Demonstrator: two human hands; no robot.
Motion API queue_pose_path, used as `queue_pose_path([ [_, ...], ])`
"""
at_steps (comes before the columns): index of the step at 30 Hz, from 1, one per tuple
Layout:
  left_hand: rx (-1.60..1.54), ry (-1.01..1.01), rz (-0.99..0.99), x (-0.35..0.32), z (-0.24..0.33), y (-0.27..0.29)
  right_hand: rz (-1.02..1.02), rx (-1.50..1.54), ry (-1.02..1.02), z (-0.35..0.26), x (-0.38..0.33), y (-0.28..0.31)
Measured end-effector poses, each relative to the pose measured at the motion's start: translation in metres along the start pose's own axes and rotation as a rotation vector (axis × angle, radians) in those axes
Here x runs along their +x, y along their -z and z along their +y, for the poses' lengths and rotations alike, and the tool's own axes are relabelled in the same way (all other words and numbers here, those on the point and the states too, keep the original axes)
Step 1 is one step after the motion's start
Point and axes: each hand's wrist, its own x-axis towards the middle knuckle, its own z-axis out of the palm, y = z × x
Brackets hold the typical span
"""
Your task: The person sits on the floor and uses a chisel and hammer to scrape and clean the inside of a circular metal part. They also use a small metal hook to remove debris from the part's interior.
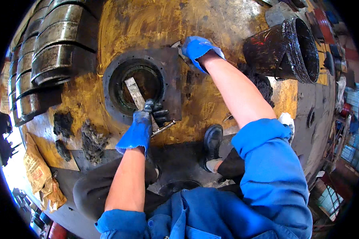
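Note:
My left hand (137, 125), in a blue glove with blackened fingers, is closed round a pale flat bar (135, 93). The bar's far end lies over the round opening of a dark, greasy metal housing (172, 83), which has a square flange. A thin metal rod with a crosspiece (163, 128) lies beside the left fingers. Farther off, past the housing's right far corner, my right hand (199, 49) reaches down to the board in a blue glove. A dark metal piece (176, 44) shows beside it. The right fingers are hidden, so their grip does not show.
Large curved metal shells (54, 63) stand in rows at far left. A blackened bucket (267, 49) lies tipped at far right. Dirty black rags (92, 141) and a torn brown paper sack (38, 171) are at left. My black shoe (213, 141) is by the stained board's near edge.

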Motion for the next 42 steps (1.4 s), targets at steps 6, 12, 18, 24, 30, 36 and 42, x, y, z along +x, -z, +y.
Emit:
queue_pose_path([
  [6,-0.001,0.005,-0.038,-0.007,0.004,-0.005,-0.062,-0.113,0.22,0.005,-0.05,-0.032],
  [12,-0.005,0.008,-0.042,-0.006,0.003,-0.004,0.017,-0.114,0.175,-0.01,-0.061,0.0],
  [18,0.014,-0.013,-0.025,-0.002,0.0,0.002,-0.151,-0.217,0.17,-0.022,-0.086,-0.02],
  [24,0.048,0.001,-0.012,-0.005,0.002,0.006,-0.211,-0.208,0.104,0.015,-0.078,-0.014],
  [30,0.028,-0.012,-0.038,-0.008,0.003,-0.007,-0.055,0.02,-0.067,0.031,-0.081,-0.037],
  [36,0.072,-0.069,-0.075,-0.014,0.003,-0.001,-0.126,0.162,-0.099,0.021,-0.113,-0.024],
  [42,0.081,-0.012,-0.068,-0.013,0.004,-0.003,-0.077,0.181,-0.151,-0.009,-0.118,-0.028],
])
